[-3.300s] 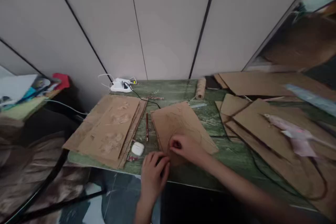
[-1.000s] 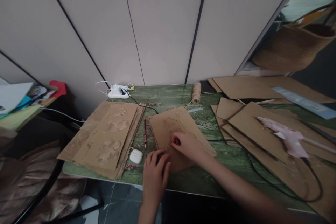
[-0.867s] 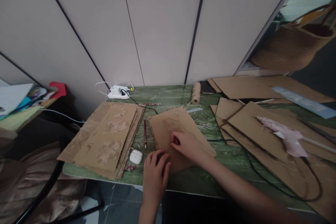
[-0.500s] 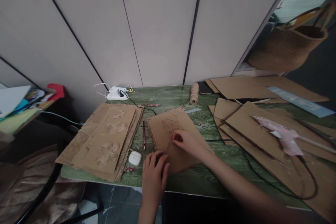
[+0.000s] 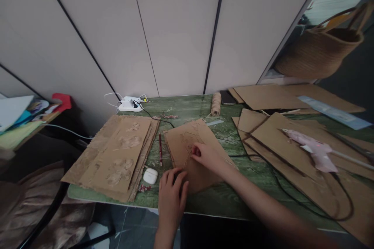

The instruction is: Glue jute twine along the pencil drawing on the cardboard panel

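A cardboard sheet (image 5: 201,175) lies at a slant in front of me, with drawn or stuck-on lines on its upper part. Over its middle, my right hand (image 5: 206,156) pinches thumb and forefinger together at the surface. A thin strand of twine (image 5: 187,160) runs down from those fingertips; its pinched part is hidden. My left hand (image 5: 173,190) rests at the sheet's lower left edge, fingers bent and apart, holding nothing I can see. Behind the sheet stands a roll of twine (image 5: 216,105), its loose end leading toward the cardboard.
Left are cardboard pieces with raised shapes (image 5: 122,142), a dark red pencil (image 5: 160,149), a white earphone case (image 5: 150,176) and a white power strip (image 5: 130,103). Right, a pink glue gun (image 5: 314,148) with a black cord lies on stacked cardboard (image 5: 273,132), near a pale blue ruler (image 5: 336,113).
Almost nothing differs. My right hand's fingertips have shifted very slightly at the same spot on the cardboard, and my left hand has stayed in place.
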Tool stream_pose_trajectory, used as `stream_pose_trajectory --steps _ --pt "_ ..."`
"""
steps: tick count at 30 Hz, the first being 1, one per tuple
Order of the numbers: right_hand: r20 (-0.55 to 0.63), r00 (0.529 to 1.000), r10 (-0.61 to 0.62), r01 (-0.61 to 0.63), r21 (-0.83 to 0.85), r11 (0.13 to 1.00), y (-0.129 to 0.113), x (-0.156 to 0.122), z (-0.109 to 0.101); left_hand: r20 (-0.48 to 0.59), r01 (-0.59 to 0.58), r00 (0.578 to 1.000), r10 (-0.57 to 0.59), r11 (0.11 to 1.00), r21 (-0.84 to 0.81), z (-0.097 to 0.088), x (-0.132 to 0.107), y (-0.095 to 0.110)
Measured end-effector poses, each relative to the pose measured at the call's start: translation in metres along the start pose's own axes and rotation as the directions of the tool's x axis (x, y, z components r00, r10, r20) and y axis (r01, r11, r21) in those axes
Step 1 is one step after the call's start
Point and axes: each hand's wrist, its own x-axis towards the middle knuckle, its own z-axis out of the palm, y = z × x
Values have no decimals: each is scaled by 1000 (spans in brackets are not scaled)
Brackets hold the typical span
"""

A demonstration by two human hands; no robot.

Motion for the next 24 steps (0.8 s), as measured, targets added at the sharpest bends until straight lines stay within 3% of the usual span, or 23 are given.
stream_pose_trajectory --steps 8,24 --pt "-13 1000 5 -5 23 1000 17 5 -5 -3 5 1000 -5 1000 -9 1 0 0" --pt "-30 998 51 -54 -121 991 4 6 -6 27 19 999 -19 1000 -11 -1 1 0"
